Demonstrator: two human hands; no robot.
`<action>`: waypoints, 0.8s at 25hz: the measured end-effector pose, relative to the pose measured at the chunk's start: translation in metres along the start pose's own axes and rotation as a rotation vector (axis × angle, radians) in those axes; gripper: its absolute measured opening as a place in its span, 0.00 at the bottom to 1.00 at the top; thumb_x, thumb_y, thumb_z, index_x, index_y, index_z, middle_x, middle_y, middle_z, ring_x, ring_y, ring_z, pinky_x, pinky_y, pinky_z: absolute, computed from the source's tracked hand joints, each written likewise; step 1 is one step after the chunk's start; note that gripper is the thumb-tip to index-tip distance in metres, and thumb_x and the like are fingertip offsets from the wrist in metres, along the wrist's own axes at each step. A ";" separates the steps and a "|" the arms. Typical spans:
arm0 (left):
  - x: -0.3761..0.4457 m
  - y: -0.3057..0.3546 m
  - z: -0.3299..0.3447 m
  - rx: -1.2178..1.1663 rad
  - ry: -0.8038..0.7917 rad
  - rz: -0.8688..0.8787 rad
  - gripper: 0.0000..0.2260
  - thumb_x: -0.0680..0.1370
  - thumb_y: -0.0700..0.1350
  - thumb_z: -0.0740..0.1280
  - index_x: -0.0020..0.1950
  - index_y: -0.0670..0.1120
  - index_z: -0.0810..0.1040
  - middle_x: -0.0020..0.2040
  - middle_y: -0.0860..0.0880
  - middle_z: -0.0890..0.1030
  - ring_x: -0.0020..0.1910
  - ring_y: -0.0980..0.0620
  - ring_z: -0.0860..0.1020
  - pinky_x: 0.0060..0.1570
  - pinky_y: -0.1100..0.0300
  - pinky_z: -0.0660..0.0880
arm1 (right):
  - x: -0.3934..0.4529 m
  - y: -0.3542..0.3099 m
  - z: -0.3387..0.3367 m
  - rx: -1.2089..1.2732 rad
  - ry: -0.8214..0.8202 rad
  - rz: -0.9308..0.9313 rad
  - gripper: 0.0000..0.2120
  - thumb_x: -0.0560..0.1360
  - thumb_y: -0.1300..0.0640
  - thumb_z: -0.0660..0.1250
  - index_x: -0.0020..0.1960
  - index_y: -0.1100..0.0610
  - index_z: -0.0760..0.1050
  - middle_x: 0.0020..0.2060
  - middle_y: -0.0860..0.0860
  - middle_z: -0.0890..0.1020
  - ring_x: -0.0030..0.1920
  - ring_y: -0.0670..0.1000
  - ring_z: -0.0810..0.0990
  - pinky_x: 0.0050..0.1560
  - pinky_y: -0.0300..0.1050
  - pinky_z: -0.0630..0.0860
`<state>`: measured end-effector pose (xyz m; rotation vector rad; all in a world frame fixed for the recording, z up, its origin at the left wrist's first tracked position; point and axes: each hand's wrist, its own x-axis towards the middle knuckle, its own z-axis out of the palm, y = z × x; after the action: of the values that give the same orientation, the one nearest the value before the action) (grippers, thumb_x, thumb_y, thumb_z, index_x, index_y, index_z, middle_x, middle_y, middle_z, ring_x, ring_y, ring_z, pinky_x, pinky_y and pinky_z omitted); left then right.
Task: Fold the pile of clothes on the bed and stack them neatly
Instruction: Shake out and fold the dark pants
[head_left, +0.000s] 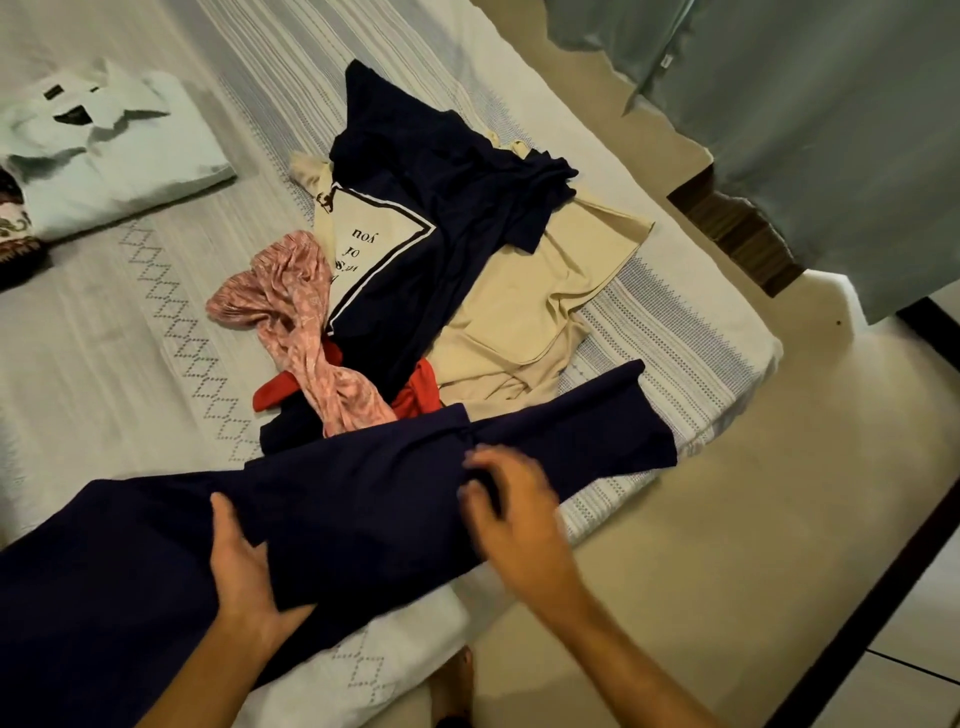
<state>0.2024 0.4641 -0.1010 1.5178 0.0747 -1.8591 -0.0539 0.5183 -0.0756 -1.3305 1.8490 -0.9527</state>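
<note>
A long navy garment (363, 488) lies stretched across the near edge of the bed. My left hand (241, 566) grips a folded edge of it near its middle, fingers tucked under the cloth. My right hand (511, 506) is blurred and rests on the navy garment further right, fingers curled at a crease. Behind it sits the unfolded pile: a navy top with a cream printed panel (415, 228), a beige garment (540, 301), a pink patterned piece (301, 322) and something red (421, 395). A folded pale green shirt (114, 150) lies at the far left.
The bed (130, 322) has a white patterned cover. A dark patterned item (13, 228) sits beside the folded shirt at the left edge. A grey-green curtain (831, 130) hangs at the upper right over a tiled floor (701, 545). My foot (457, 686) shows below the bed edge.
</note>
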 end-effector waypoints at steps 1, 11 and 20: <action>-0.003 0.003 -0.003 0.020 -0.041 -0.022 0.44 0.67 0.79 0.68 0.73 0.50 0.77 0.68 0.43 0.81 0.68 0.37 0.78 0.69 0.37 0.71 | 0.018 0.022 -0.023 -0.093 0.188 0.068 0.15 0.77 0.54 0.67 0.61 0.56 0.79 0.59 0.50 0.82 0.62 0.49 0.77 0.67 0.56 0.73; -0.024 0.011 -0.028 -0.031 -0.011 0.105 0.10 0.82 0.46 0.67 0.55 0.49 0.89 0.61 0.47 0.85 0.59 0.45 0.85 0.58 0.33 0.78 | 0.098 0.130 -0.154 -0.029 -0.059 0.758 0.09 0.74 0.59 0.78 0.47 0.57 0.78 0.47 0.54 0.86 0.53 0.59 0.85 0.52 0.50 0.82; -0.011 0.008 -0.080 0.036 0.133 0.079 0.10 0.81 0.42 0.68 0.52 0.48 0.90 0.62 0.45 0.85 0.58 0.44 0.85 0.52 0.41 0.82 | 0.102 0.048 -0.240 0.044 -0.342 0.325 0.20 0.74 0.79 0.65 0.53 0.57 0.84 0.46 0.49 0.88 0.50 0.47 0.86 0.54 0.42 0.84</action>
<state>0.2737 0.5008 -0.1125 1.6452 0.0428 -1.7051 -0.3048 0.4739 -0.0024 -1.0477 1.6981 -0.5544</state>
